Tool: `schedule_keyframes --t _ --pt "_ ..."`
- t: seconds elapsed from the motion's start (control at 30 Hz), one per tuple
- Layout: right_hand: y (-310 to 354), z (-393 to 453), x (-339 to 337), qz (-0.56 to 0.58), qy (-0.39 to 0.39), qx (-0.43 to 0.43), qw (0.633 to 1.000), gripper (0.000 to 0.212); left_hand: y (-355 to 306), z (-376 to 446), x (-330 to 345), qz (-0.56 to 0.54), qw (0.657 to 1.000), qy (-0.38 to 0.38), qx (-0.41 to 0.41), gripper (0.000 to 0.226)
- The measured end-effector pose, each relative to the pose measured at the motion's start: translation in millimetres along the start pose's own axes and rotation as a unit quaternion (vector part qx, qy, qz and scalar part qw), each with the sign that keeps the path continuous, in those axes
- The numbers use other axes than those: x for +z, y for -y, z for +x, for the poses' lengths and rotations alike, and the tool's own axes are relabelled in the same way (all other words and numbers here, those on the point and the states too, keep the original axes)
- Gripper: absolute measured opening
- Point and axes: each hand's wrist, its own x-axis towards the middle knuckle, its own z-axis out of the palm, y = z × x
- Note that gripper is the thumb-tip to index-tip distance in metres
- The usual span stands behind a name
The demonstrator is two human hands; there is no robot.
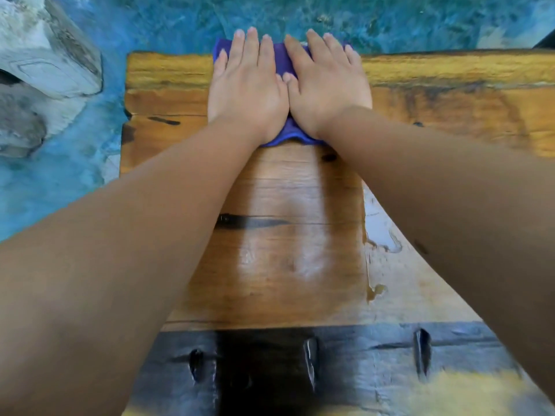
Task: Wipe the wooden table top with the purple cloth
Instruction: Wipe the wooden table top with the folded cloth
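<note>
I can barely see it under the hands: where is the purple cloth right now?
In the head view, the purple cloth lies at the far edge of the wooden table, pressed flat under the left hand and right hand.

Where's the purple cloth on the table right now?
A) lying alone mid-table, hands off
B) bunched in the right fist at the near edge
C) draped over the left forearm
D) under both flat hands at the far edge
D: the purple cloth lies under the left hand and the right hand, both pressed flat side by side at the far edge of the wooden table top, fingertips reaching just past that edge.
</note>
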Motion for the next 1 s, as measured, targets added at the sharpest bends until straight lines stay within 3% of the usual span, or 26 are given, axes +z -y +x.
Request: schedule_keyframes --t 0.2,0.47,0.83,0.93,1.0 --pt "1 3 -4 -0.017 -0.017 -0.001 1.000 0.060 -1 4 -5 -0.006 1.000 0.014 0.010 0.063" --pt "24 -83 -12 0.025 0.060 0.000 0.998 0.063 -7 -88 -10 -0.023 0.999 0.037 -0.003 0.063" --pt "98 -394 -21 0.044 0.172 0.000 0.984 0.064 -40 -404 -22 -0.005 0.988 0.156 -0.025 0.067" --pt "101 -483 -26 0.049 0.188 -0.013 0.981 0.065 -52 -488 -31 -0.016 0.987 0.157 0.013 0.064" --pt "111 -534 -37 0.072 0.127 -0.016 0.989 0.071 -55 -540 -36 -0.023 0.990 0.134 0.038 0.061"
